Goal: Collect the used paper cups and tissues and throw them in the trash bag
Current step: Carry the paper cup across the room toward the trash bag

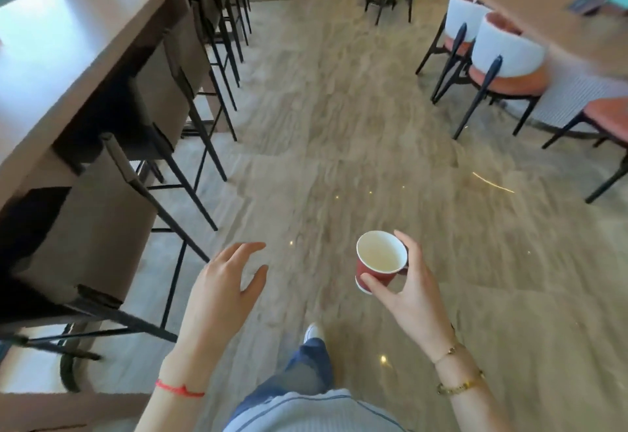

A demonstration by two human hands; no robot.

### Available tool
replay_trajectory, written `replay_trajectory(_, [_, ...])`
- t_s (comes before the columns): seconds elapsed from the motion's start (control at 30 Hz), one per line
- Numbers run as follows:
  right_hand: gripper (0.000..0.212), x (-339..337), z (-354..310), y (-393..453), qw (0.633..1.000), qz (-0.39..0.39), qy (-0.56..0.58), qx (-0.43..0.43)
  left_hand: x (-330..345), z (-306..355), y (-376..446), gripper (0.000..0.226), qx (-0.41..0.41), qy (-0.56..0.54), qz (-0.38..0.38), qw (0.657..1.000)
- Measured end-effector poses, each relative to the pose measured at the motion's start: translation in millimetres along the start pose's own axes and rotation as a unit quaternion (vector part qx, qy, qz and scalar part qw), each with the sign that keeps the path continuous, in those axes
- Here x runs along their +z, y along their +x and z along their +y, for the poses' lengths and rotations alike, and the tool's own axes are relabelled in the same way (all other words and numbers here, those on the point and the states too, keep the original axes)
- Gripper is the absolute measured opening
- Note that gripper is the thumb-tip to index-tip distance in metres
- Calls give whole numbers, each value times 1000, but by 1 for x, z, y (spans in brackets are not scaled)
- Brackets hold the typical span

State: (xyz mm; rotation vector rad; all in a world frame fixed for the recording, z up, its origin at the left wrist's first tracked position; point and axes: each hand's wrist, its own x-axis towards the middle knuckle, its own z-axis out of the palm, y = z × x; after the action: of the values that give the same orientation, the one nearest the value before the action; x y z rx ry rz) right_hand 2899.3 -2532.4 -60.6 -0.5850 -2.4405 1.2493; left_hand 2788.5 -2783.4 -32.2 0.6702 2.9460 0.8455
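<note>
Closest to me is my own body: a pale ribbed top point(306, 411) at the bottom edge, a leg in blue jeans point(302, 372) stepping forward and a white shoe point(314, 331) just past it on the floor. I take the red paper cup point(380, 261) as my landmark.

My right hand point(413, 292) grasps the cup from its right side. My thumb point(377, 287) presses the red wall low down, near the white base, and my index finger point(409, 248) curls round the far side by the rim; the palm sits just right of and below the cup, not under it. The cup is tilted, its mouth turned up and towards me, so I see the pale inside; I cannot tell whether anything is left in it. Two gold bracelets point(457, 380) ring that wrist, nearer to me than the cup.

My left hand point(224, 282) hangs left of the cup, well apart from it, fingers loosely spread and holding nothing. A red string point(180, 389) circles that wrist.

The cup is in the air above the beige marble floor point(339, 125). Left of the cup runs a long counter point(68, 57) with a row of dark bar stools point(102, 220) tucked against it, receding beyond the cup. Far beyond and to the right of the cup stand white-backed chairs point(509, 50) with pink seats, beside a wooden table edge point(560, 23) in the blurred upper right corner.
</note>
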Motion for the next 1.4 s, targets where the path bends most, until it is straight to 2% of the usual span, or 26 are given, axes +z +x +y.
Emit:
replay_trajectory(0.3, [77, -9, 22, 176, 997, 74, 6, 38, 38, 36, 228, 33, 108, -24, -59, 992])
replay_trajectory(0.53, [79, -20, 57, 302, 990, 116, -10, 79, 87, 64, 374, 32, 145, -32, -105, 983])
replay_trajectory(0.7, [78, -34, 91, 413, 990, 117, -19, 78, 129, 92, 484, 31, 144, -30, -107, 983])
replay_trajectory(1.0, [78, -82, 127, 662, 993, 103, -32, 38, 175, 155, 693, 33, 114, -33, -79, 990])
replay_trajectory(1.4, [77, -78, 179, 920, 996, 81, -32, 30, 235, 169, 944, 33, 77, -41, -65, 994])
